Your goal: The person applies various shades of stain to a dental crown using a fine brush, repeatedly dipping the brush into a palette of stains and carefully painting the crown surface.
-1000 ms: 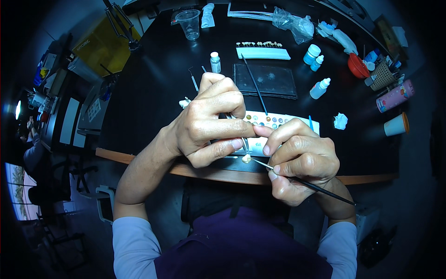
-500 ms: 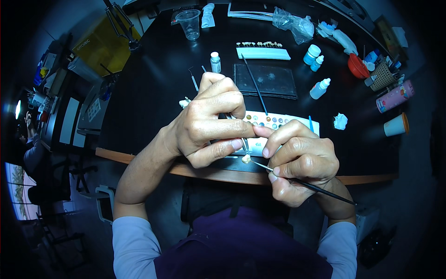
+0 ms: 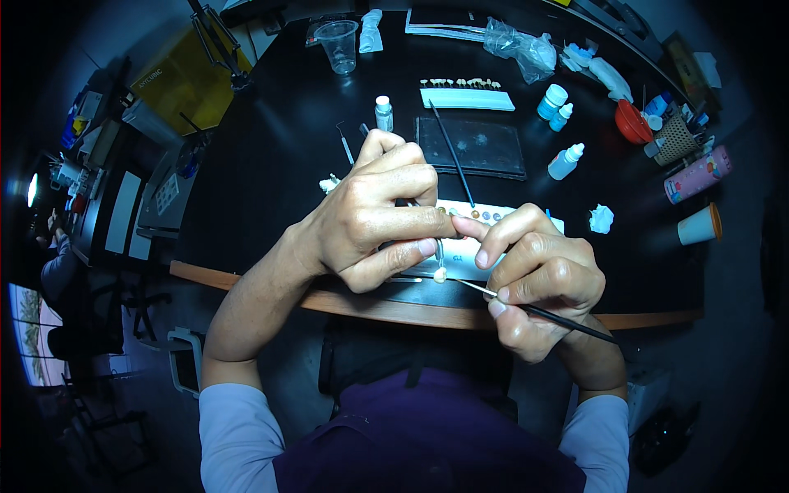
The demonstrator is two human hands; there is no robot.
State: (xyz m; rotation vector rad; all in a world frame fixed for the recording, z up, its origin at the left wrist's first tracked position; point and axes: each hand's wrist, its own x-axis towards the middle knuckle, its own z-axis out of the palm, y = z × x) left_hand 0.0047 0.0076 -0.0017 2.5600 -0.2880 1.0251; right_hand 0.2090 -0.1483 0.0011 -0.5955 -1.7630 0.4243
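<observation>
My left hand (image 3: 370, 218) is closed around metal tweezers (image 3: 439, 249), which point down and grip a small cream-coloured dental crown (image 3: 440, 275) at their tips. In my right hand (image 3: 542, 283) a thin dark-handled paintbrush (image 3: 571, 323) is pinched, its fine tip pointing left at the crown. Whether the bristles touch it I cannot tell. A fingertip of my right hand meets my left hand's index finger. Beneath both hands lies a white palette (image 3: 467, 264) with round wells of coloured paste, partly hidden by my fingers.
A second brush (image 3: 450, 152) lies across a dark slab (image 3: 493, 148). Behind is a white holder (image 3: 468, 99) with a row of teeth. Small bottles (image 3: 565, 162), crumpled tissue (image 3: 602, 218), a paper cup (image 3: 699, 225) and a red bowl (image 3: 633, 122) stand to the right; a clear cup (image 3: 339, 48) is far left.
The crown and tweezers have shifted slightly right and up, now more upright. My right hand has moved a little right with the brush, its tip slightly farther from the crown.
</observation>
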